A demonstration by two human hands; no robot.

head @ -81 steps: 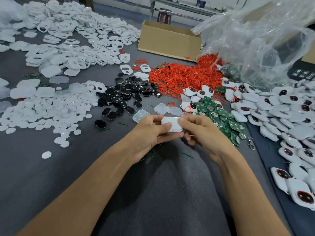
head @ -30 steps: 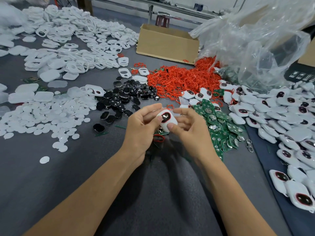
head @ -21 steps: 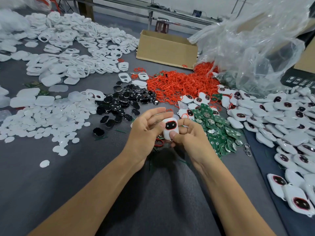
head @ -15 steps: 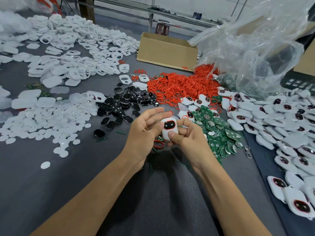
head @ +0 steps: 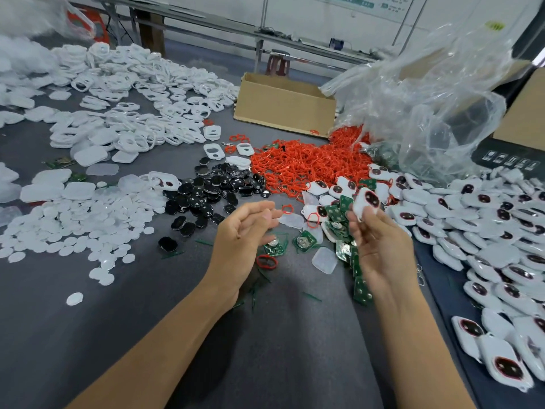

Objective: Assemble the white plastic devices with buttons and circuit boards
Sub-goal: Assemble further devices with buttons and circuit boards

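We see a grey surface (head: 88, 335) heaped with parts, a cardboard box (head: 283, 104), and a wall notice (head: 368, 4) too blurred to read. Our left hand (head: 241, 239) hangs relaxed, holding nothing. Our right hand (head: 380, 249) pinches a white device (head: 365, 200) above green circuit boards (head: 334, 214).

A grey table (head: 88, 335) spreads beneath the white device (head: 367, 200) pinched in my right hand (head: 380, 246). Green circuit boards (head: 360, 292) lie just below the grip and nearer to me. Assembled white units (head: 495, 231) heap to its right. Beyond it sits a tangle of red rings (head: 306, 163), then a cardboard box (head: 283, 107) and a crumpled clear bag (head: 436, 98). Left of the grip lie black buttons (head: 212, 184), farther left white discs (head: 76, 228), and beyond those, white shells (head: 141, 93).
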